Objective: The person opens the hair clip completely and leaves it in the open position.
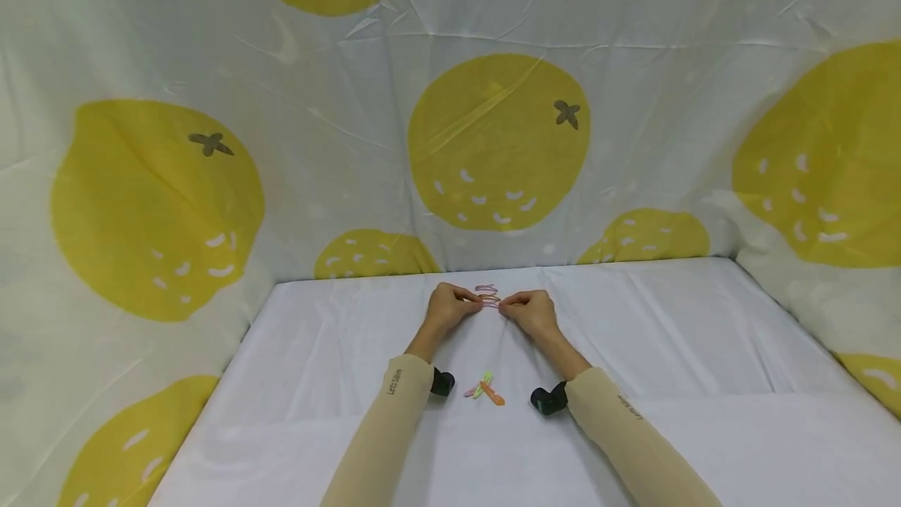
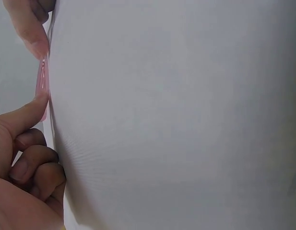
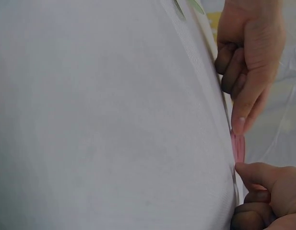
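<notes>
Between the fingertips of both hands a pink snap hair clip (image 2: pixel 41 80) lies level along the white tabletop. My left hand (image 1: pixel 446 310) pinches its left end with thumb and finger, the other fingers curled under. At the opposite end, the thumb and finger of my right hand (image 1: pixel 533 313) pinch the clip too. Just beyond, an orange-brown clip (image 1: pixel 487 296) and a pinkish clip (image 1: pixel 486 287) lie crosswise in a short column. Nearer my forearms is a small loose pile with an orange clip (image 1: pixel 496 396), a green clip (image 1: pixel 486 383) and a pink clip (image 1: pixel 470 392).
A white cloth covers the table (image 1: pixel 317 382), with faint creases. Behind it and at both sides hangs a curtain (image 1: pixel 338 139) printed with large yellow lemons. The column of clips lies near the table's back edge.
</notes>
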`<state>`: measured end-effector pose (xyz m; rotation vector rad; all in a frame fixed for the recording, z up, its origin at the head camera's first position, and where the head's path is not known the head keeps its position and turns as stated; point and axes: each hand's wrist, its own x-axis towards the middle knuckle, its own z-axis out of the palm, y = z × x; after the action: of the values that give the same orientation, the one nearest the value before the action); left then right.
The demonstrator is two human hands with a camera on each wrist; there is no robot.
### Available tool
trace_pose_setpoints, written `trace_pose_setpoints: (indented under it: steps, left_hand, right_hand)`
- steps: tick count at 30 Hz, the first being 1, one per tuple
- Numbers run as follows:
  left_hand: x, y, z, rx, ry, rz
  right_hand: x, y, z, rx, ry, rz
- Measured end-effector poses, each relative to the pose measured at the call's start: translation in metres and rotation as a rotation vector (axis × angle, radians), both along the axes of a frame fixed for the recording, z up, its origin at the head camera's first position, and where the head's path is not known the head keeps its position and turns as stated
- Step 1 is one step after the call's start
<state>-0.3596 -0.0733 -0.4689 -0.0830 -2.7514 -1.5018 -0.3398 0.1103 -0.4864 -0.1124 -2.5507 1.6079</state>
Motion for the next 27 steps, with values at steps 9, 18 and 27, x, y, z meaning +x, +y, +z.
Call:
trace_pose_setpoints:
  steps: [9, 18, 27]
  left_hand:
    - [-0.0039, -0.0039, -0.0005, -0.001, -0.007, 0.006]
    - [-0.0049, -0.0043, -0.0023, 0.017, 0.000, 0.008]
    - [-0.0037, -0.0076, -0.0026, 0.041, -0.009, 0.018]
  right_hand:
    - [-0.0032, -0.0046, -0.0022, 0.005, -0.004, -0.007]
    - [-0.0035, -0.0033, -0.0022, -0.004, -0.011, -0.015]
    - [-0.0013, -0.0004, -0.0008, -0.051, -0.020, 0.004]
